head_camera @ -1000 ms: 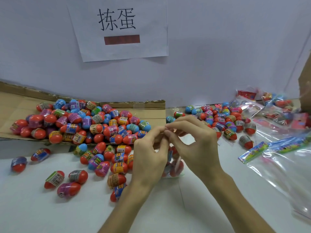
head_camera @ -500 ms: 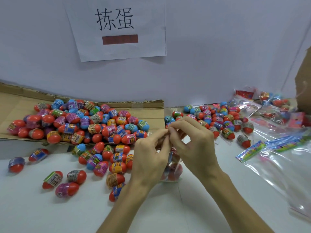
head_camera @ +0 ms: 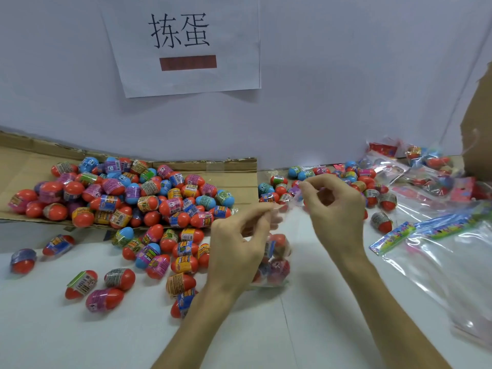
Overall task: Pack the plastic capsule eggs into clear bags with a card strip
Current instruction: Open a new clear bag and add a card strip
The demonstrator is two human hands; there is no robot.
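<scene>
The clear bag (head_camera: 275, 265) stands on the white table (head_camera: 80, 328), its bottom apparently resting on the surface with a few capsule eggs (head_camera: 278, 242) inside, its mouth drawn up and stretched sideways; the left hand (head_camera: 237, 249) pinches one top corner between thumb and forefinger, the right hand (head_camera: 338, 206) pinches the other with its remaining fingers curled in, so neither is free; I judge the step to be the closing of a filled bag, the mouth pulled flat for sealing, though the film there is blurred and I cannot tell whether a card strip is inside; if not, the next move calls for the right hand to let go and fetch one while the left keeps the mouth up so nothing rolls out; if so, the edges need pressing together along their length; around this, the flattened cardboard sheet (head_camera: 229, 179) at far left bears the main heap of eggs (head_camera: 133, 193), which spills off its near edge into loose eggs (head_camera: 183, 251) just beside the left hand and the bag; the stack of empty bags (head_camera: 447, 267) lies at near right; a second heap (head_camera: 354, 179) sits behind the right hand; packed bags (head_camera: 426, 166) lie at far right; the card strips (head_camera: 394, 237) rest on the stack's top edge, with stray eggs (head_camera: 382, 222) between them and the right hand, to be reached over.
</scene>
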